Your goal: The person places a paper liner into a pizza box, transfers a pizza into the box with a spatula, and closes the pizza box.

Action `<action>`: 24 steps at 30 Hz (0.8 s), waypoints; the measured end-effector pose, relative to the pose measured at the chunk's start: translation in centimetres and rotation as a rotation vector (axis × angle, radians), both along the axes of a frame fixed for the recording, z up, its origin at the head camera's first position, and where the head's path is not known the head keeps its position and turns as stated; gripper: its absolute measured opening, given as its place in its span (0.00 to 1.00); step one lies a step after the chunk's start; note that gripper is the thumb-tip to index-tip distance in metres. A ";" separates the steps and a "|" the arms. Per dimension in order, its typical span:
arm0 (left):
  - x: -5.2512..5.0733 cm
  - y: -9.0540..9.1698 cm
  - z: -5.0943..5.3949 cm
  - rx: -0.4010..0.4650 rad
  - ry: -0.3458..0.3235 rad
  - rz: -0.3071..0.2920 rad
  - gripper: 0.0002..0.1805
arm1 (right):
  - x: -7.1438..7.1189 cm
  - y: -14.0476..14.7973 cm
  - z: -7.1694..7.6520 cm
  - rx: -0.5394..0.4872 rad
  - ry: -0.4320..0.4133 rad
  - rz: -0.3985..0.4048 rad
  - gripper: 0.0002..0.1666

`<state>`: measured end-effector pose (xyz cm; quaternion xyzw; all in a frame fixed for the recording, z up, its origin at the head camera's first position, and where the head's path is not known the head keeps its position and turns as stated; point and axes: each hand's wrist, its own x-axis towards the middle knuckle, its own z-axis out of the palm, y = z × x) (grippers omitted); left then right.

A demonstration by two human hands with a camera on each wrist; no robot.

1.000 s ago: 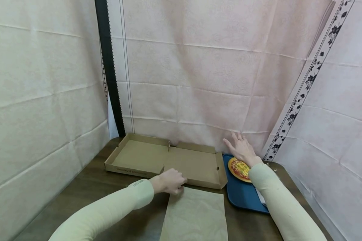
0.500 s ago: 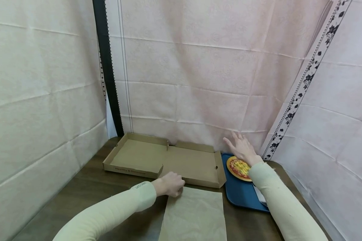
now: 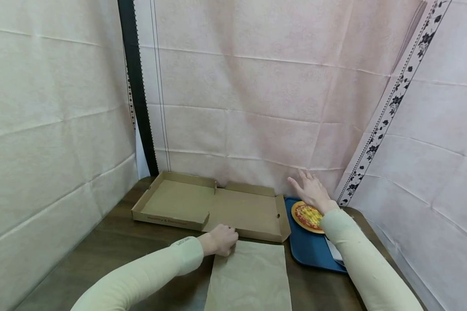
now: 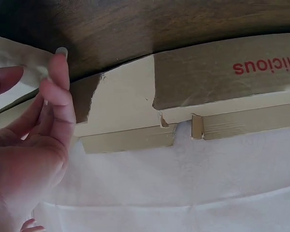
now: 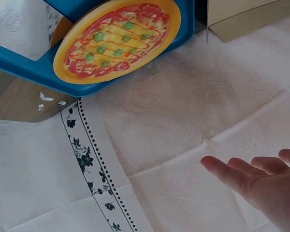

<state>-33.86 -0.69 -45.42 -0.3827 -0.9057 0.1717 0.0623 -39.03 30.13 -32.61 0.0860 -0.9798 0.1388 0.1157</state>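
Observation:
Over the upper left corner of a sheet of brown paper (image 3: 251, 276) is my left hand (image 3: 219, 239), close to the front edge of an open cardboard box (image 3: 243, 211). In the left wrist view, the left hand (image 4: 36, 130) has loosely bent fingers, thumb and forefinger apart, with nothing visible between them; whether it touches the paper is unclear. My right hand (image 3: 313, 192), fingers spread, is by the back curtain above a blue tray (image 3: 309, 250). A round pizza (image 3: 307, 217) lies on that tray. The right wrist view shows the right hand (image 5: 266, 181) holding nothing.
A white packet (image 5: 21, 26) with a printed mark lies on the tray beside the pizza. Small white scraps (image 5: 46, 97) are on the brown table (image 3: 113, 259). Pale curtains (image 3: 233, 86) enclose the table at the back and sides.
My left hand has drawn slightly back toward the front of the table, staying at the paper's corner. The right hand shows almost no movement. The view has shifted slightly.

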 end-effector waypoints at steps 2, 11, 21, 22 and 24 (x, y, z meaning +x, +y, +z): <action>0.2 0.1 -0.2 -0.026 0.021 0.002 0.09 | 0.0 0.0 -0.1 -0.001 -0.006 0.000 0.47; 0.4 0.1 -0.5 -0.066 0.049 0.005 0.15 | 0.0 -0.3 -0.1 -0.001 -0.002 0.000 0.46; 0.9 0.1 -0.5 -0.005 0.039 0.012 0.11 | 0.0 -0.6 -0.8 0.048 -0.047 -0.022 0.49; 0.9 0.2 -0.5 0.000 0.039 0.016 0.11 | 0.0 -0.6 -0.9 0.049 -0.047 -0.021 0.49; 1.0 0.2 -0.6 0.005 0.036 0.028 0.10 | 0.0 -0.7 -1.0 0.050 -0.049 -0.020 0.49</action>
